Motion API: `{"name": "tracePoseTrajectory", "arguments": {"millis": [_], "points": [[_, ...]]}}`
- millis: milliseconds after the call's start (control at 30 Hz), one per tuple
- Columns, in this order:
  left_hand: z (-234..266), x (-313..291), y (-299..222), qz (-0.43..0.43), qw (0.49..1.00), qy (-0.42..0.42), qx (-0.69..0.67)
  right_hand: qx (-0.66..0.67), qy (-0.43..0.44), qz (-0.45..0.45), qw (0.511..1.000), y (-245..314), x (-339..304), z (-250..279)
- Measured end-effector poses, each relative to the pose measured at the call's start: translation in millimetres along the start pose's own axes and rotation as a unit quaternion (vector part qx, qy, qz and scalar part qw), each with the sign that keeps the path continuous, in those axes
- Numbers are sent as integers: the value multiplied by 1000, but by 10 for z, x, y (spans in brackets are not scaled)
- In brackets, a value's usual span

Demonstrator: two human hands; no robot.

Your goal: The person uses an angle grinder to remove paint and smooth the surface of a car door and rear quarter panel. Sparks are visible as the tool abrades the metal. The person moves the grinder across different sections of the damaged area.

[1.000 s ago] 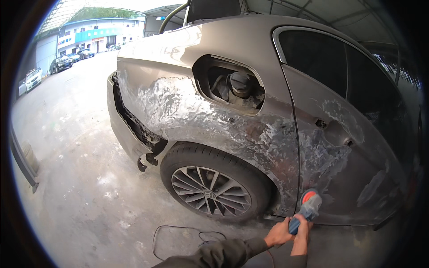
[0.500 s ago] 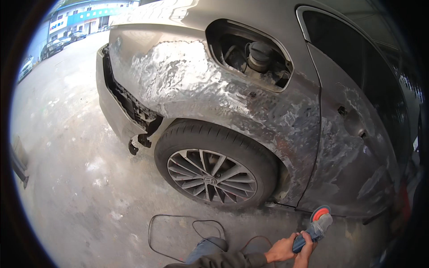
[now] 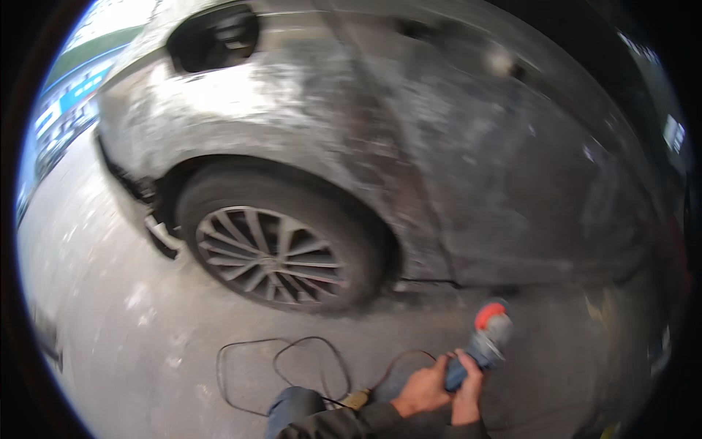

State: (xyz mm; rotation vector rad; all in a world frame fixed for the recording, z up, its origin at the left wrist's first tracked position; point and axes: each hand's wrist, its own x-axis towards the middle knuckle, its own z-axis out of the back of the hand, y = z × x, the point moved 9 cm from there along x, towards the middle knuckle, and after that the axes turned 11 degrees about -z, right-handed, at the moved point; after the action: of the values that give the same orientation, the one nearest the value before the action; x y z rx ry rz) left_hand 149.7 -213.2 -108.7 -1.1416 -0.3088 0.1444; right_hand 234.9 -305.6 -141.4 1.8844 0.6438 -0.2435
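The sander (image 3: 477, 348) lies between four and five o'clock from the middle of the view, its red disc (image 3: 488, 315) pointing to one o'clock. Both hands have it: the left hand (image 3: 424, 390) is clamped on the rear of the grip, and the right hand (image 3: 469, 382) is closed on it just beside, thumb along the top; the undersides of the fingers are hidden. The disc looks apart from the door (image 3: 541, 197), which spreads from twelve to one o'clock of the sander, with scuffed, greyish patches. The wheel (image 3: 270, 256) is at ten o'clock, the cable (image 3: 220, 374) loops near nine, and a yellowish connector (image 3: 357, 399) sits at eight. The step in hand seems to be carrying the sander off the panel, between passes. Another pass would call for a firm two-handed grip, the disc laid nearly flat on the metal, and the cable kept clear of it.
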Motion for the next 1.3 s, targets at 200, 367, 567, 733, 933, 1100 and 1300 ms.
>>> {"name": "tracePoseTrajectory", "arguments": {"millis": [200,367,567,733,933,1100,1300], "points": [[-536,376,-24,17,998,38,47,55,1,13,998,189,453,565],[-653,573,-215,-39,995,56,71,73,-54,30,995,471,321,644],[-309,686,-203,15,992,44,116,65,-3,40,997,560,386,222],[144,582,66,57,985,-42,155,28,139,26,990,199,679,-392],[361,242,363,52,976,-82,196,76,181,-8,981,-308,596,-616],[680,143,588,57,965,-123,223,47,209,-27,976,-581,666,-963],[809,178,549,36,967,-123,220,39,213,-11,976,-515,627,-1089]]}}
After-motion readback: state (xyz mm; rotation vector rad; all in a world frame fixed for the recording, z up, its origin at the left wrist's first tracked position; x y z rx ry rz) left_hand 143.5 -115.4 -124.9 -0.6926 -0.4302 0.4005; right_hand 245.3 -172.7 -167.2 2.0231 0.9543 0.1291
